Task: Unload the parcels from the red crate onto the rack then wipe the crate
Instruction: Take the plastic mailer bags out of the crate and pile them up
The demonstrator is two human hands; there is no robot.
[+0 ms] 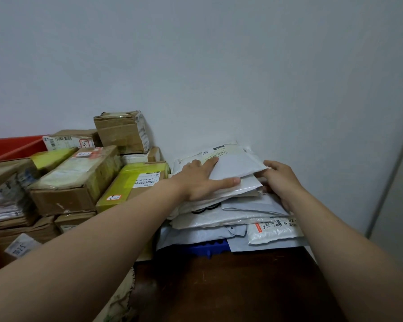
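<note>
We are looking at a pale wall (196,54) filling the whole upper half. A dark brown surface (219,287) is lying at 6 o'clock. From 9 o'clock in towards the centre, taped cardboard boxes (75,180) are standing stacked several deep, some wrapped in yellow tape and carrying labels. Just to their right, at about 4 o'clock from the centre, a pile of mailers (219,217) is lying against the wall on something blue (207,248). The red crate (9,147) is showing only as a red wall at the left edge at 9 o'clock, behind the boxes. A grey mailer (237,166) is lying on top of the pile. We are reaching both bare arms in from 6 o'clock. Our left hand (200,182) is pressing on the mailer's left end, its fingers (211,162) lying straight and spread, with the thumb along the near edge. Our right hand (282,182) is gripping the mailer's right edge, thumb at the corner and fingers curling underneath, where the tips are hidden.
</note>
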